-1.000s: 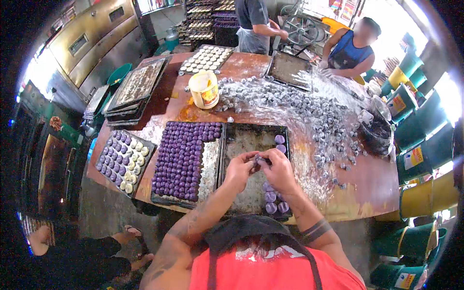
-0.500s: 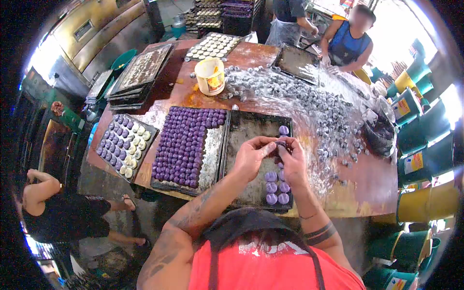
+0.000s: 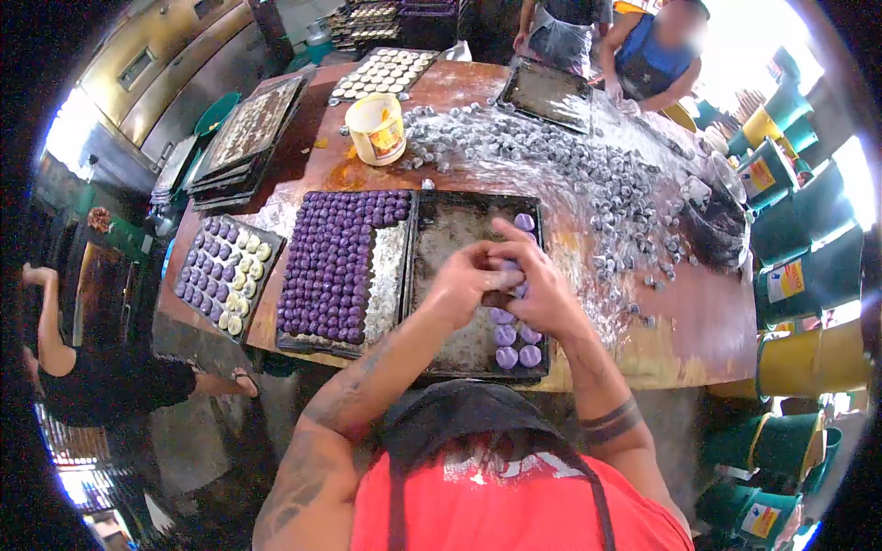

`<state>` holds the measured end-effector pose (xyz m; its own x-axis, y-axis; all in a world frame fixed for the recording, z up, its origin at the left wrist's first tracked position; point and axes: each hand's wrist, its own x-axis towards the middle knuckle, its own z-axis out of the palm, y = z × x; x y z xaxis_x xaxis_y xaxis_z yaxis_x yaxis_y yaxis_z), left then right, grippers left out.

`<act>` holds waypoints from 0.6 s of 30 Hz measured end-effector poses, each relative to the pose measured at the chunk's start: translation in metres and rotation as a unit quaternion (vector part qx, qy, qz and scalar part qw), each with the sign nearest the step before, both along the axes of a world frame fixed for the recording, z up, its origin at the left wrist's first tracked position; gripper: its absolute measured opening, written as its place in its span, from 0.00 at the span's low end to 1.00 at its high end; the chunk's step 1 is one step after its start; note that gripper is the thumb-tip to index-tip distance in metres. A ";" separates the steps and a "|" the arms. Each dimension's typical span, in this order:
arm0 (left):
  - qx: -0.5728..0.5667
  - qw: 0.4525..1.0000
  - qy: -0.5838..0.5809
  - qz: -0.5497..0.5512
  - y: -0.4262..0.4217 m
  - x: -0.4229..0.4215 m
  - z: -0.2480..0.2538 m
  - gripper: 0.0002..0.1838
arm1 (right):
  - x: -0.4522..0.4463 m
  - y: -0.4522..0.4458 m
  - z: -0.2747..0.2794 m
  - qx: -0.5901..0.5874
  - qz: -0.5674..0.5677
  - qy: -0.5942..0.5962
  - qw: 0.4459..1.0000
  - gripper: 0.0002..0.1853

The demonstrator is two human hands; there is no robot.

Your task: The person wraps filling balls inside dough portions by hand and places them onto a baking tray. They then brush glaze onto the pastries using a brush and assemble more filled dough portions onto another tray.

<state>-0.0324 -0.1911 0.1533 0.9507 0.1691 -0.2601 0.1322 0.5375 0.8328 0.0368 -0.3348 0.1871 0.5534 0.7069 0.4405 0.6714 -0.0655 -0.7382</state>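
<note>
Over the dark baking tray (image 3: 446, 225), my left hand (image 3: 462, 283) and my right hand (image 3: 540, 286) meet with fingers curled together. Between them is a small piece of purple dough (image 3: 508, 266), partly hidden by my fingers. Pale purple dough balls (image 3: 506, 357) sit along the tray's right side, some covered by my right hand. Left of this tray lies another tray with rows of dark purple balls (image 3: 322, 266), its right strip showing a whitish, floury surface (image 3: 381, 275).
A smaller tray (image 3: 241, 327) of purple and cream pieces lies at the left. A yellowish bucket (image 3: 377, 138) stands behind the trays. Floured dark balls (image 3: 551, 138) spread across the table's right half. A co-worker (image 3: 654, 60) stands at the far side; stacked trays (image 3: 248, 138) lie at back left.
My hands have closed together more, the right fingers now overlapping the left ones. The camera view has shifted slightly. The person at the left has raised an arm outward.
</note>
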 end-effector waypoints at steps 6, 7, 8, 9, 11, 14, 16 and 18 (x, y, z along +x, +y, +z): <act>-0.200 0.973 0.001 -0.115 -0.021 0.001 -0.018 0.17 | 0.015 -0.010 -0.034 0.037 -0.032 0.023 0.999 0.20; -0.171 0.982 0.026 -0.081 -0.024 0.003 -0.024 0.17 | 0.012 -0.011 -0.055 0.028 -0.079 0.085 0.993 0.19; -0.142 0.987 0.051 -0.047 -0.026 0.006 -0.030 0.17 | 0.012 -0.012 -0.072 0.018 -0.126 0.147 0.981 0.19; -0.112 0.991 0.078 -0.013 -0.028 0.007 -0.030 0.17 | 0.009 -0.010 -0.068 0.008 -0.095 0.078 0.992 0.18; 0.065 0.992 0.076 0.072 -0.028 0.004 -0.028 0.19 | -0.005 -0.010 -0.071 0.039 -0.100 0.285 0.952 0.17; 0.287 0.954 0.035 0.077 -0.032 0.001 -0.040 0.25 | 0.009 -0.018 -0.098 -0.022 -0.138 0.306 0.942 0.16; 0.401 0.916 0.004 0.032 -0.036 -0.003 -0.075 0.29 | 0.024 -0.022 -0.120 -0.105 -0.139 0.267 0.948 0.15; 0.380 0.923 0.031 0.057 -0.031 -0.011 -0.097 0.36 | 0.035 -0.020 -0.136 -0.174 -0.132 0.203 0.955 0.13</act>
<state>-0.0430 -0.2219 0.0565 0.9026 0.4233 -0.0787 0.1711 -0.1849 0.9677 0.0716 -0.3552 0.0510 0.8071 0.5843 -0.0845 0.2604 -0.4809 -0.8372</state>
